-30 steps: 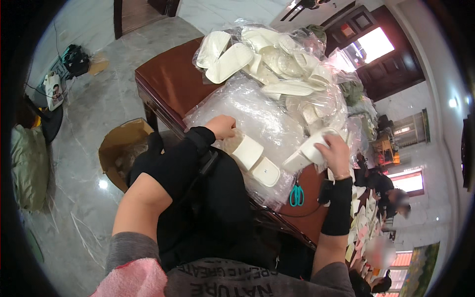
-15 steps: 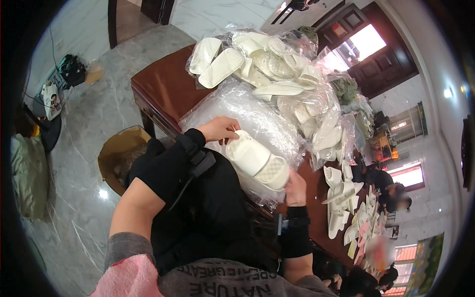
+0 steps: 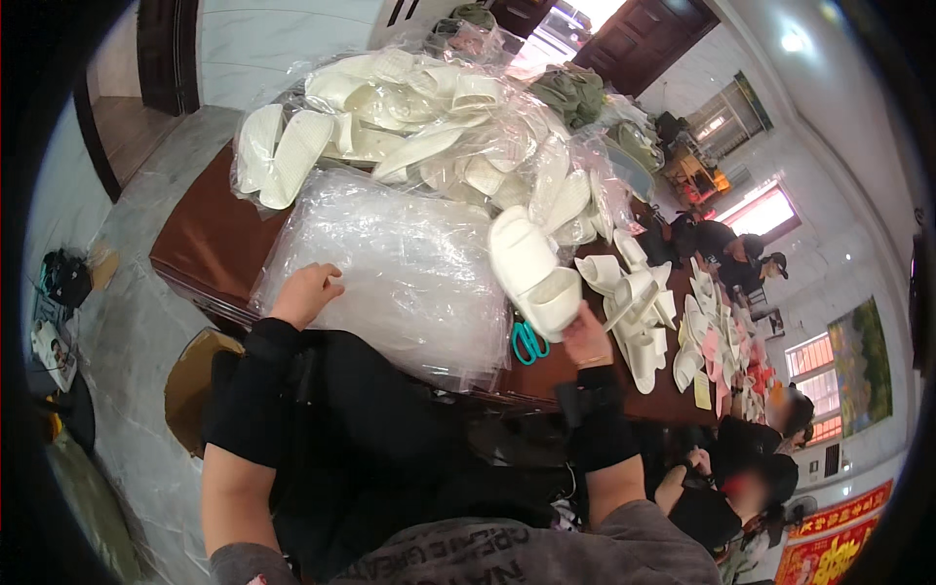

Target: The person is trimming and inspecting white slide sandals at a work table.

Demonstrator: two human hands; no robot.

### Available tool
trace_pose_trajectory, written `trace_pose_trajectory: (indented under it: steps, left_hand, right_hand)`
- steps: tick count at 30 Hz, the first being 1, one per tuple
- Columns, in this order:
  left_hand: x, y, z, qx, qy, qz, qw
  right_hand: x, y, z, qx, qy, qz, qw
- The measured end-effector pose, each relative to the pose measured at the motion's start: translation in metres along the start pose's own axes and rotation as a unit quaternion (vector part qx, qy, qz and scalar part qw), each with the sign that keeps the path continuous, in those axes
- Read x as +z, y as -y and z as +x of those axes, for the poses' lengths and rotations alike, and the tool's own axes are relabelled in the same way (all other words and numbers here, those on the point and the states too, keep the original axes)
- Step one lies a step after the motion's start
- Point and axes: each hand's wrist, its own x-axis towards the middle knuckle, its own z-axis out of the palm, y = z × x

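Observation:
A white slide slipper [image 3: 522,255] with a wide strap is held in my right hand [image 3: 587,341], whose fingers grip its near end. It is raised above the table, close to the right edge of a stack of clear plastic bags [image 3: 390,263]. Whether a second slipper lies beneath it, I cannot tell. My left hand [image 3: 308,294] hovers over the near left part of the bags, holding nothing, its fingers loosely bent and apart. Teal-handled scissors [image 3: 529,343] lie on the table between the bags and my right hand.
Bagged white slippers [image 3: 409,107] are heaped behind the bag stack. Loose white slippers [image 3: 639,317] lie to the right on the brown table [image 3: 200,234], with more farther along. A cardboard box [image 3: 190,385] stands on the floor at left. People [image 3: 731,478] sit along the table at right.
My left hand has let go of the slipper and moved left over the bags. The right hand carries the slipper on the right side. The view has turned right, and the scissors now show.

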Motion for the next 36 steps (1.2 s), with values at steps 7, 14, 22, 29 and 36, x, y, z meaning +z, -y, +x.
trace_pose_trajectory:
  steps: [7, 14, 22, 29, 36]
  left_hand:
    - [0.008, -0.009, 0.016, -0.019, 0.061, -0.068, 0.996]
    - [-0.003, -0.009, 0.008, -0.035, 0.073, -0.052, 0.995]
    - [-0.004, -0.002, 0.003, -0.056, 0.083, -0.048, 0.994]
    - [-0.002, -0.006, 0.011, -0.048, 0.090, -0.058, 0.993]
    - [0.005, 0.009, 0.004, -0.031, 0.076, -0.034, 0.996]
  right_hand:
    - [-0.186, 0.186, 0.081, -0.146, -0.035, 0.084, 0.985]
    - [-0.113, 0.156, 0.141, -0.268, -0.138, -0.241, 0.923]
    - [0.200, 0.019, 0.102, -0.270, 0.113, -0.325, 0.899]
    - [0.300, 0.028, 0.150, -0.185, 0.105, -0.315, 0.925]
    - [0.328, 0.088, 0.098, -0.262, 0.194, -0.135, 0.936]
